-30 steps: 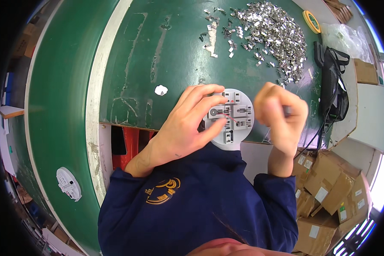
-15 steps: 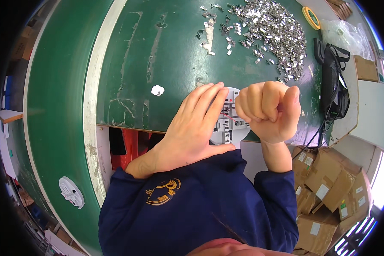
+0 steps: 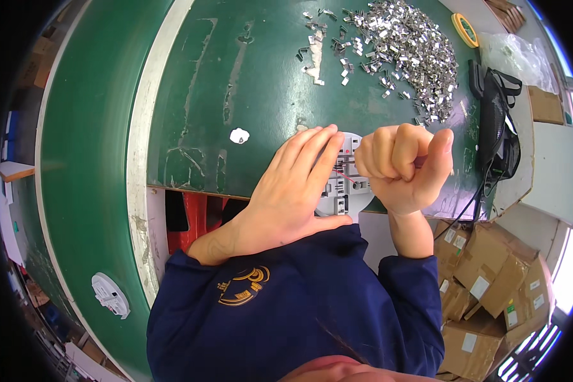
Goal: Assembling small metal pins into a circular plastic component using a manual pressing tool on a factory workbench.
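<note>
A round white disc [image 3: 345, 191] fitted with small metal parts lies flat at the near edge of the green bench [image 3: 191, 95], mostly covered by my two hands. Being round, it has no long axis I can name; the rows of metal fittings on its face run roughly away from me, toward the far side of the bench.

My left hand [image 3: 293, 191] lies flat and open over the disc's left half, fingers together and stretched up and to the right, pinning it down, grip spread rather than closed. Just right of it, my right hand [image 3: 401, 162] is balled into a fist over the disc's right edge, thumb up along the outside. I cannot tell whether that closed grip has anything inside it. A thin reddish line shows on the disc in the gap between the two hands; what it is, I cannot make out.

Beyond the right grip, well apart, a heap of small shiny metal clips [image 3: 410, 48] spreads over the bench, with a few strays to its left. A small white scrap [image 3: 239, 135] lies left of the left grip. To the right of the fist, a black strap-like object [image 3: 493, 127] rests at the bench edge, and cardboard boxes [image 3: 490, 286] are stacked below it.
</note>
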`<state>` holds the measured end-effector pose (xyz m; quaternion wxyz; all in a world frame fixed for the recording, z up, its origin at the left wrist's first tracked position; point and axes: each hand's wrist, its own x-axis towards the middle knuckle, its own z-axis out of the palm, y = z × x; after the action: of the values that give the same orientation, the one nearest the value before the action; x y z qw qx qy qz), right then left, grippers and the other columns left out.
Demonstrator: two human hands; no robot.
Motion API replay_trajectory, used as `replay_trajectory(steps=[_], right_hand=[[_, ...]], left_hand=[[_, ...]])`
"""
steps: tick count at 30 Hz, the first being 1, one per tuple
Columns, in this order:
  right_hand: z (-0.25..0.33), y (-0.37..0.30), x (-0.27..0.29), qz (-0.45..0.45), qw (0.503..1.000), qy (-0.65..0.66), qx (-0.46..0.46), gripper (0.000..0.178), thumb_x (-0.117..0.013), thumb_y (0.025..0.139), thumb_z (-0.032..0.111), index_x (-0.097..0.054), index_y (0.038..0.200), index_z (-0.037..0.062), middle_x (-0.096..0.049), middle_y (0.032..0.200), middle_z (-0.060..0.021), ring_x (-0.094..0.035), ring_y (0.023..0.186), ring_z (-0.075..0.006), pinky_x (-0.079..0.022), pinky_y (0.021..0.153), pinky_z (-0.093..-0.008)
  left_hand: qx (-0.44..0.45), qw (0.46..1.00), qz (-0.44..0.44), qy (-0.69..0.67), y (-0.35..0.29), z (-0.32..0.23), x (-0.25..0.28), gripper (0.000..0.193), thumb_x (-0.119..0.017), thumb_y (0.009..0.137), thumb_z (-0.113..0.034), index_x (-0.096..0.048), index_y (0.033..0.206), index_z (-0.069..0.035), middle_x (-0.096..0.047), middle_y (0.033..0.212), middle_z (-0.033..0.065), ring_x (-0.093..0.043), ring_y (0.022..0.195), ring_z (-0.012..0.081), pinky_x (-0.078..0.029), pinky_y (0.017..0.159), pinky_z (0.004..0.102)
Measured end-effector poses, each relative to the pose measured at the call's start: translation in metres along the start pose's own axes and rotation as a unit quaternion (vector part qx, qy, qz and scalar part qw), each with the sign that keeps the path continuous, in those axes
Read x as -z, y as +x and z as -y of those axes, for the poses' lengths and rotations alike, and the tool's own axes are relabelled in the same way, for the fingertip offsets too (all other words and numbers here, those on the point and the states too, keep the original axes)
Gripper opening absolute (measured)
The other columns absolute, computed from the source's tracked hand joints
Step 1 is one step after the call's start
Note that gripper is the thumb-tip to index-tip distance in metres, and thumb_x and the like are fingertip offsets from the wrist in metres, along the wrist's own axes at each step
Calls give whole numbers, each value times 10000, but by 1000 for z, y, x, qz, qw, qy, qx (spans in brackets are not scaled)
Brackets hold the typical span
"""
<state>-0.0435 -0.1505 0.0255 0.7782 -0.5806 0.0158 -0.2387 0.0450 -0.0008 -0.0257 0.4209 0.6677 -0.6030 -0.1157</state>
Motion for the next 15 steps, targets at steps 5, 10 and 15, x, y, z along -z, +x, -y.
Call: replay_trajectory(steps=[5, 10, 15], right_hand=[[-1, -1, -1, -12, 1000, 10, -2, 634, -236, 1074, 519, -295, 578, 128, -294, 511, 27, -200, 447, -107, -195, 416, -288], [-1, -1, -8, -42, 999, -22, -15, 615, -258, 1085, 459, -284, 567, 127, -274, 497, 20, -192, 442, -103, -186, 414, -290], [-6, 0, -13, -60, 998, -32, 2, 552, -380, 1075, 275, -298, 562, 85, -326, 495, -2, -254, 438, -94, -204, 418, -287]], left_hand=[[0, 1000, 2, 4, 0, -1, 0, 1055, -866, 663, -426, -370, 1435, 94, -417, 1430, 228, -401, 1331, 393, -346, 1129, 486], [0, 1000, 1, 15, -3, -1, -1, 1058, -859, 670, -444, -367, 1438, 93, -415, 1434, 229, -392, 1341, 396, -339, 1134, 484], [-4, 1000, -4, 19, -3, -2, -3, 1058, -854, 679, -452, -362, 1444, 88, -412, 1437, 225, -386, 1346, 397, -334, 1140, 479]])
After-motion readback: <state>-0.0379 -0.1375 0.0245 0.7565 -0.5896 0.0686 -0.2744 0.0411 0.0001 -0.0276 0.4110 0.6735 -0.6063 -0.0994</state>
